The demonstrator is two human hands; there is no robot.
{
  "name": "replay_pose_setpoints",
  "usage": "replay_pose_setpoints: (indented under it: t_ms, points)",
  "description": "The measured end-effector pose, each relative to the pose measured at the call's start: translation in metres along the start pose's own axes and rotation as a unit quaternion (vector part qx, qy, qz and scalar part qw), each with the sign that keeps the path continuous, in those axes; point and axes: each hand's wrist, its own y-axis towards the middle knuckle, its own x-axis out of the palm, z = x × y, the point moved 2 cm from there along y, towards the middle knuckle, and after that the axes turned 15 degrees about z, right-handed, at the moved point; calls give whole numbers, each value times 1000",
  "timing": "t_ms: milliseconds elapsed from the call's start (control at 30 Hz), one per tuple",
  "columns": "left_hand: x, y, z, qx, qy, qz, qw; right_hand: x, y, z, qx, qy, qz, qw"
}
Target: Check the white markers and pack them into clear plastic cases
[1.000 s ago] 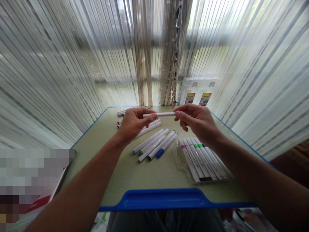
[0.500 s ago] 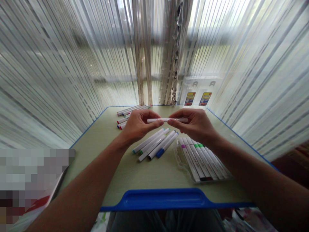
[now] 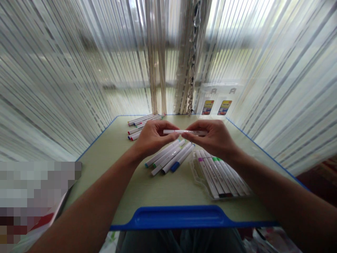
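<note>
A white marker (image 3: 185, 132) lies level between my hands, above the far middle of the table. My left hand (image 3: 155, 135) pinches its left part between thumb and fingers. On its right part, my right hand (image 3: 213, 135) has a similar pinch, and those fingers partly cover that end. Beneath the hands, several white markers with blue, green and black ends (image 3: 168, 158) lie loose on the table. To the right, a clear plastic case (image 3: 196, 172) holds a row of white markers (image 3: 221, 172), partly hidden by my right forearm.
More markers (image 3: 134, 133) lie at the table's far left, partly behind my left hand. A clear package with two labels (image 3: 221, 100) stands at the back right. The pale table (image 3: 105, 147) has a blue rim and a blue front tray (image 3: 179, 216). String curtains (image 3: 126, 63) hang behind.
Both hands and the held marker have shifted very slightly to the right and down in view. The grip on the marker looks the same, and the other markers stay put.
</note>
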Motion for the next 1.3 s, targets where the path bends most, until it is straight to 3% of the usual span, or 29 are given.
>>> replay_pose_setpoints:
  t_ms: [500, 967, 1300]
  points:
    - [1, -2, 1, -6, 3, -16, 1000, -1, -1, -2, -6, -11, 7, 1000]
    - [-5, 3, 4, -15, 6, 60, 998, -1, 0, -3, 13, 15, 0, 1000]
    - [-9, 7, -4, -65, -50, 118, 990, 2, -3, 2, 66, 78, -11, 995]
